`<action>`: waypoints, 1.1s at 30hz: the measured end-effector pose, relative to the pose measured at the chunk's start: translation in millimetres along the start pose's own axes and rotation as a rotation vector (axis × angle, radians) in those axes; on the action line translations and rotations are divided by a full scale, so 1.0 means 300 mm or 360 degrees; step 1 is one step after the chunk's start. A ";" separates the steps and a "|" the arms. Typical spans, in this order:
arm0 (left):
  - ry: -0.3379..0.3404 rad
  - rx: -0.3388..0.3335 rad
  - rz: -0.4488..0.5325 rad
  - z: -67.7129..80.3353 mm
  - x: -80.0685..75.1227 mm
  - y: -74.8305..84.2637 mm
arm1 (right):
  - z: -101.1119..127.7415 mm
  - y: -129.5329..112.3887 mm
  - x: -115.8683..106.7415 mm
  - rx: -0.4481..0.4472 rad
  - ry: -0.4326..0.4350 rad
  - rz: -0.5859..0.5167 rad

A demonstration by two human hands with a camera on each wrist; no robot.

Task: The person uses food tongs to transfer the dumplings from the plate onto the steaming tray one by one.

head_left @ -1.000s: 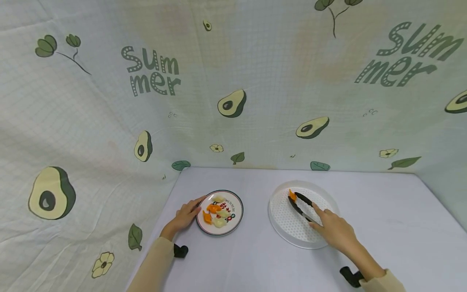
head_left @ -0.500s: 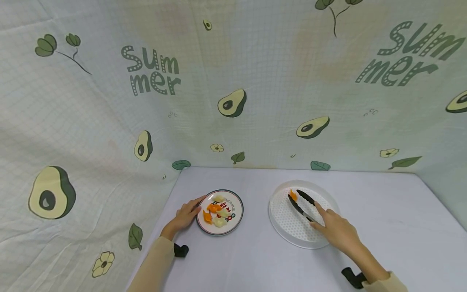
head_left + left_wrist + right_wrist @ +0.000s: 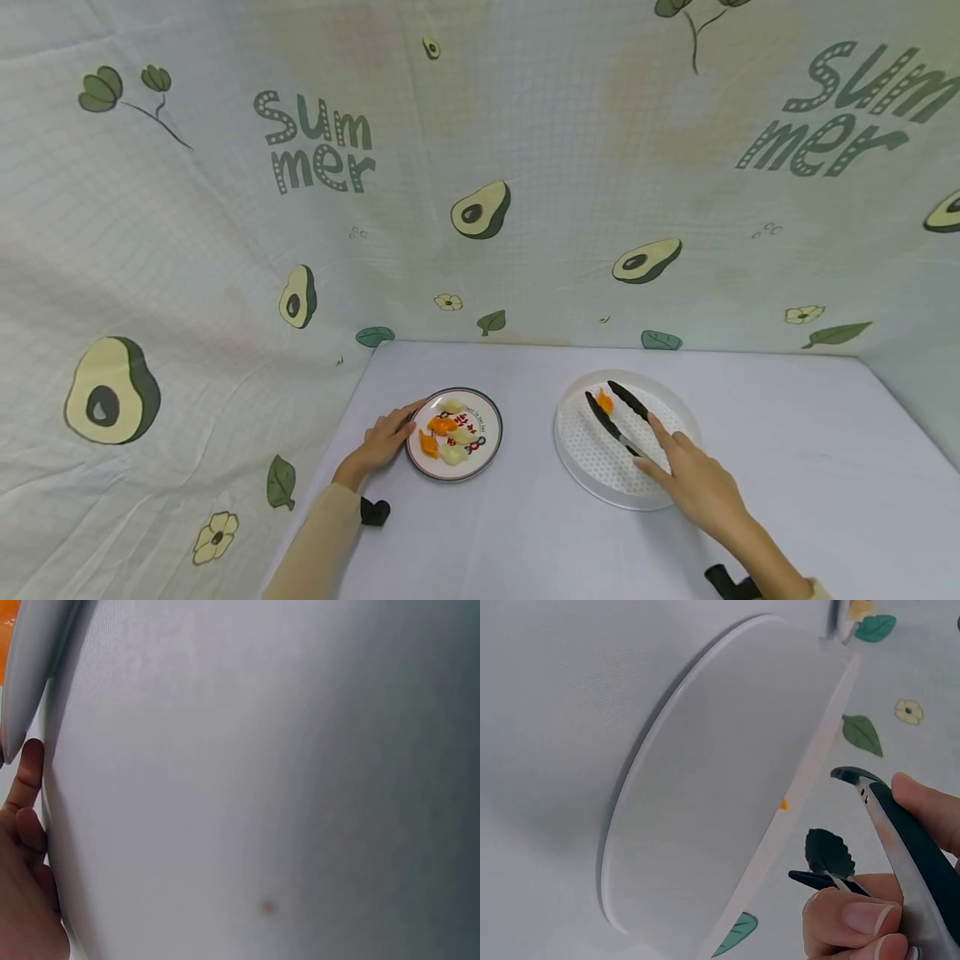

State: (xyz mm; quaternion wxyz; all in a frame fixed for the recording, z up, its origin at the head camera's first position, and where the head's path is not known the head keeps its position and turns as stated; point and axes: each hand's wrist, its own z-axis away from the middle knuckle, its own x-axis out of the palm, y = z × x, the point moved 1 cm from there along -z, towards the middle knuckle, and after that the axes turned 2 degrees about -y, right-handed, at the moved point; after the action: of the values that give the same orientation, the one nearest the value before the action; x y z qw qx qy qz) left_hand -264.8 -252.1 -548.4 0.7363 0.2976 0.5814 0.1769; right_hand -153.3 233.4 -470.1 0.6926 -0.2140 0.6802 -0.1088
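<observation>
In the head view my left hand (image 3: 384, 437) holds the left rim of a small round plate (image 3: 491, 450) with printed lettering. Orange and pale-yellow food-like pieces (image 3: 453, 455) lie on that plate; their kind is unclear. My right hand (image 3: 697, 479) grips black-tipped metal tongs (image 3: 609, 425) over a round white perforated tray (image 3: 622, 483). The tongs' arms stand spread, and a small orange piece (image 3: 604, 402) lies on the tray between their tips, apparently untouched. Seen from the right wrist, the tongs (image 3: 900, 847) rise above the tray's edge, and its rim hides most of the orange piece (image 3: 783, 804).
A white-covered table (image 3: 517, 533) carries both the plate and the tray, with a gap between them. Behind and to the left hangs a cloth (image 3: 555, 167) printed with avocados and leaves. Black wrist mounts (image 3: 375, 512) sit at both sleeves.
The tongs' tips have spread from closed around the orange piece to wide apart. That piece stays on the tray. The left hand and the plate keep their places; the head view shifts slightly.
</observation>
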 end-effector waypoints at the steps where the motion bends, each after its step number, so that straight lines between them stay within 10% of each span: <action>1: -0.0001 -0.0003 -0.0001 0.000 0.000 0.000 | 0.004 -0.005 0.001 -0.0011 0.0018 -0.0003; 33: 0.0010 -0.0046 -0.0006 -0.005 0.002 0.001 | -0.060 -0.241 0.118 -0.0423 -0.0204 -0.0161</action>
State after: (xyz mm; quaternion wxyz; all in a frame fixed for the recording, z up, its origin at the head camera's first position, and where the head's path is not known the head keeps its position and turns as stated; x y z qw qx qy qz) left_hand -265.9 -251.1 -548.7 0.7390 0.2853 0.5817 0.1848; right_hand -159.3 151.0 -469.4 0.6939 -0.3443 0.6312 -0.0388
